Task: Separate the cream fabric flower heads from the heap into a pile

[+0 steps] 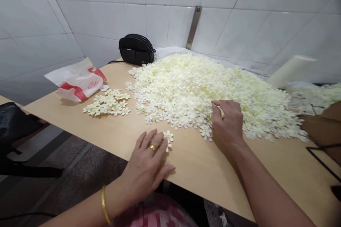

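counter (202, 170) is a tan board; its near edge runs diagonally from far left down to lower right, just in front of the person's body, w/ dark floor below it on the left. open bare board sits along that near edge, between the hands and btw the small flower group and the edge; more bare board lower right. back and right side are closed in by white tiled wall, a metal strip (194, 26) on it.

writing: the red-and-white plastic bag (80, 83) at far left has red print on it, too small and blurred to read. black pouch (136, 49) at the back left near the wall, no label visible.

big pile of flowers (213, 92) — cream-white, small flat fabric-looking blossoms w/ rounded petals, pale yellow-ish centres, heaped thick across the middle and right of the counter, thinning to single blossoms at its near rim. small group of flowers (108, 104) lies apart to the left, spread flat, near the bag.

left hand (146, 165) lies flat, palm down, fingers spread, gold ring and gold bangle on it; fingertips touch a couple of loose flowers (168, 138) just off the pile's rim. not gripping anything.

right hand (227, 122) is at the pile's near edge, fingers curled in, thumb and forefinger pinched over blossoms; can't tell if one is actually held.

a pale roll (290, 71) lies blurred at far right behind the pile.
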The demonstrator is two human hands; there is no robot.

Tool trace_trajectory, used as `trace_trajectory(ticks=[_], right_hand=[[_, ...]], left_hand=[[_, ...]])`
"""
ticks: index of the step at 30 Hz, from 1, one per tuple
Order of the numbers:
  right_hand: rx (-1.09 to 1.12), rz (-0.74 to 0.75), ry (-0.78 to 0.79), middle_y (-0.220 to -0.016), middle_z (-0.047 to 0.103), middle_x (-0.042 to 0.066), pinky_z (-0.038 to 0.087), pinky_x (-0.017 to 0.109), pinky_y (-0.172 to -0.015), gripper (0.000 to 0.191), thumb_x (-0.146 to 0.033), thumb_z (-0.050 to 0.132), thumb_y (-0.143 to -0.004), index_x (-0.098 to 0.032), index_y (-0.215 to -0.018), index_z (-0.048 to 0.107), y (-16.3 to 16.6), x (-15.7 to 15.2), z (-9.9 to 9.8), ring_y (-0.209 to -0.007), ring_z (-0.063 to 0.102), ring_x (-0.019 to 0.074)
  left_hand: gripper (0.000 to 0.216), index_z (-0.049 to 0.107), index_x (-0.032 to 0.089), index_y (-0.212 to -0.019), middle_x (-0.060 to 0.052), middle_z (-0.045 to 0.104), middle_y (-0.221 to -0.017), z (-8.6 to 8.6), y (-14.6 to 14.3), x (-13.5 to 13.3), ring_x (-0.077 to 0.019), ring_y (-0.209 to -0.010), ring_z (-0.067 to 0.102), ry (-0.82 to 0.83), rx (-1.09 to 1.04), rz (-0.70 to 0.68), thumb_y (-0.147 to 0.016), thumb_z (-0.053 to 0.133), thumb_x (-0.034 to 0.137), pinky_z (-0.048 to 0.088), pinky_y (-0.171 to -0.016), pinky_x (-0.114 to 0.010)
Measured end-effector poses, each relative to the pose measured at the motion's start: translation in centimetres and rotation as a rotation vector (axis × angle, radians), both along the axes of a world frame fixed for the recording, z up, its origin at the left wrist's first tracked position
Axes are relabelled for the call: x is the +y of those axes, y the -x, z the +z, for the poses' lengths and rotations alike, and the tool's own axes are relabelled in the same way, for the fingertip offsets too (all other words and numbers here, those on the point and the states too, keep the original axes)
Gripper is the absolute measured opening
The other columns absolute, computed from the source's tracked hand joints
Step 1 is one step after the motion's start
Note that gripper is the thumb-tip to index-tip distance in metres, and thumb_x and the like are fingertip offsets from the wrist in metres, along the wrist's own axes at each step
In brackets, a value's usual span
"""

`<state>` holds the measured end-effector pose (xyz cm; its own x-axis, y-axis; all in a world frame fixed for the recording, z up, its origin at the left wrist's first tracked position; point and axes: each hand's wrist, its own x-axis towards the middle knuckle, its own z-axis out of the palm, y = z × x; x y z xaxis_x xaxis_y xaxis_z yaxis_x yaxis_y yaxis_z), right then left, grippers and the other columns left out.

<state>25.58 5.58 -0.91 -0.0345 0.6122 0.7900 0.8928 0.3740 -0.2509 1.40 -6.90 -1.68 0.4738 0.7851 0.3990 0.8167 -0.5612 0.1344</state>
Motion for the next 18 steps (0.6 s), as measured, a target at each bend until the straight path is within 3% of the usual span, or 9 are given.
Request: trace_trajectory(ticks=[4,8,11,15,18], right_hand=[[0.021,-0.008,0.021,-0.077,0.06,0.006,0.039,0.036,-0.077,0.017,-0.018,0.045,-0.078,-0.018,-0.079,0.062,-0.1,-0.2,0.3,-0.081,0.051,0.0209],[0.04,-0.012,0.06,-0.08,0.06,0.007,0.039,0.035,-0.076,0.017,-0.017,0.045,-0.078,-0.017,-0.08,0.062,0.0,-0.3,0.4,-0.084,0.049,0.0215],[0.039,0.0,0.069,-0.078,0.059,0.006,0.039,0.035,-0.074,0.018,-0.015,0.045,-0.077,-0.018,-0.079,0.062,0.0,-0.4,0.4,-0.084,0.049,0.0216],[0.039,0.012,0.075,-0.077,0.059,0.006,0.039,0.034,-0.073,0.018,-0.014,0.044,-0.077,-0.019,-0.078,0.061,0.1,-0.4,0.4,-0.082,0.049,0.0214],[0.042,0.007,0.088,-0.078,0.059,0.006,0.039,0.034,-0.073,0.017,-0.015,0.044,-0.078,-0.018,-0.078,0.061,0.1,-0.5,0.4,-0.083,0.049,0.0214]], left_hand=[[0.039,0.047,0.014,-0.116,-0.014,0.053,-0.117,0.3,-2.3,0.5,-0.0275,-0.111,0.042,0.093,-0.031,-0.143,-0.081,0.046,0.032,0.035,-0.094,-0.05],[0.035,0.049,0.012,-0.11,-0.015,0.054,-0.112,-0.5,-2.0,1.1,-0.0233,-0.11,0.043,0.035,-0.12,-0.251,-0.078,0.038,0.006,0.041,-0.092,-0.043],[0.038,0.051,0.012,-0.105,-0.013,0.057,-0.105,-0.8,-1.2,1.4,-0.021,-0.107,0.045,-0.001,-0.166,-0.277,-0.073,0.034,-0.002,0.043,-0.09,-0.039],[0.033,0.052,0.014,-0.101,-0.011,0.058,-0.098,-0.2,-0.5,1.4,-0.0195,-0.101,0.048,-0.035,-0.17,-0.261,-0.076,0.036,-0.001,0.045,-0.088,-0.037],[0.027,0.051,0.014,-0.105,-0.012,0.057,-0.1,0.1,-0.4,1.1,-0.0205,-0.1,0.049,0.027,-0.185,-0.226,-0.079,0.044,0.012,0.045,-0.088,-0.038]])
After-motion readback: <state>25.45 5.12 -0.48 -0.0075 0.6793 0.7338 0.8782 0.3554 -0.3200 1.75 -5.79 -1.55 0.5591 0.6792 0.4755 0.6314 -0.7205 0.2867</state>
